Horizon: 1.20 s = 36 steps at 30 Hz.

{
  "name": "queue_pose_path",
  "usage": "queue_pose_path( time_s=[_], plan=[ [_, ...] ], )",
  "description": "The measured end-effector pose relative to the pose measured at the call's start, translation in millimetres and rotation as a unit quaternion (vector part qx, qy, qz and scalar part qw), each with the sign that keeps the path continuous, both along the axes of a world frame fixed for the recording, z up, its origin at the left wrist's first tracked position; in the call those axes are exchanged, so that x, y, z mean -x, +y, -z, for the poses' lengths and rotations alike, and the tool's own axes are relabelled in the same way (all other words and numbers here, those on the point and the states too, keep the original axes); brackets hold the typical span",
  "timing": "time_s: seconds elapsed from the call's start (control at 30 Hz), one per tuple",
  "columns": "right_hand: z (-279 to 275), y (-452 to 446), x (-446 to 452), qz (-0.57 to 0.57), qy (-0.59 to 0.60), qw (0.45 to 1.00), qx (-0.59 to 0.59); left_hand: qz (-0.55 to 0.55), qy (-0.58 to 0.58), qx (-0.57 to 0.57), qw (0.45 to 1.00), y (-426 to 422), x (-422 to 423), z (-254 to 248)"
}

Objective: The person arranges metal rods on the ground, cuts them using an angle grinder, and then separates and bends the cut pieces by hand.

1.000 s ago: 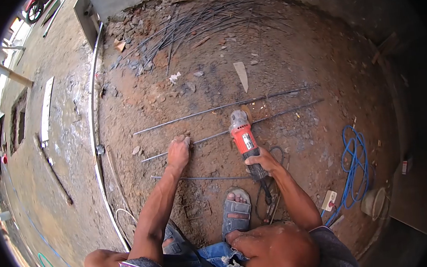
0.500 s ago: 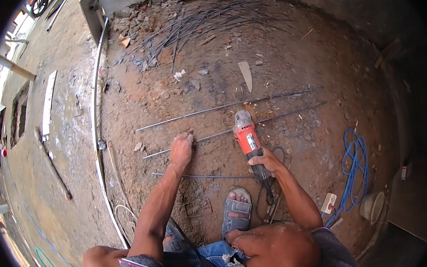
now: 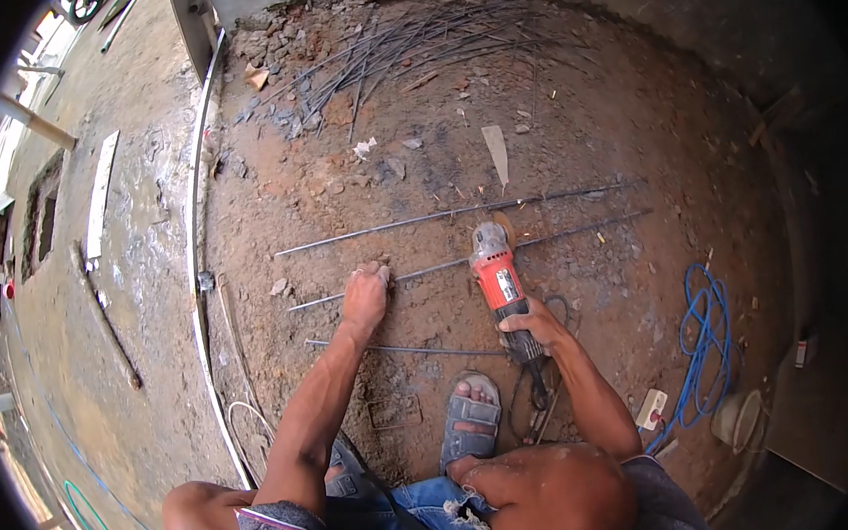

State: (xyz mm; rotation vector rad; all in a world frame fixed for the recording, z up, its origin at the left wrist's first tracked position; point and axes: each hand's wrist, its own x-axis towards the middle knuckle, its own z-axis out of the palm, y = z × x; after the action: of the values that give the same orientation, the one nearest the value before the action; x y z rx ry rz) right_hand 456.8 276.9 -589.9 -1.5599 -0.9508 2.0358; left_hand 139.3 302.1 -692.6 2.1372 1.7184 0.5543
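Note:
My right hand (image 3: 531, 324) is wrapped round the black rear body of a red and grey angle grinder (image 3: 497, 277). The grinder's head and disc are at the middle steel rod (image 3: 434, 269) on the dirt, with a few sparks beyond them. Farther left, the closed fingers of my left hand (image 3: 367, 294) grip that same rod. Another steel rod (image 3: 391, 228) lies past it, roughly parallel. Nearer my feet is a third, shorter-looking rod (image 3: 421, 349). The exact contact between disc and rod is too small to make out.
A heap of thin steel rods (image 3: 427, 46) lies by the far wall. Coiled blue cable (image 3: 706, 342) and a white socket box (image 3: 652, 409) are at my right. My sandalled foot (image 3: 471, 416) is close to the grinder's cord. A long metal strip (image 3: 196, 283) runs along the left.
Fewer sparks show around the grinder head than half a second ago. The whole view has shifted slightly; both hands keep their holds on the rod and the grinder.

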Motion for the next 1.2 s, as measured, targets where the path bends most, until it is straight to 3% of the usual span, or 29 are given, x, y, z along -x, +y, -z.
queue_pose_path(
  time_s=[0.63,0.8,0.93,1.2],
  plan=[
    [6,4,-1,0.002,0.002,1.0,0.016,0.006,0.02,0.037,0.999,0,0,-5],
    [4,2,-2,0.002,0.002,1.0,0.011,-0.004,-0.018,-0.022,1.0,0,1,5],
    [2,1,-3,-0.002,0.002,1.0,0.01,0.005,0.016,0.031,0.999,0,0,-4],
    [2,3,0,0.005,-0.003,1.0,0.012,-0.007,-0.014,-0.009,1.0,-1,0,7]
  ],
)
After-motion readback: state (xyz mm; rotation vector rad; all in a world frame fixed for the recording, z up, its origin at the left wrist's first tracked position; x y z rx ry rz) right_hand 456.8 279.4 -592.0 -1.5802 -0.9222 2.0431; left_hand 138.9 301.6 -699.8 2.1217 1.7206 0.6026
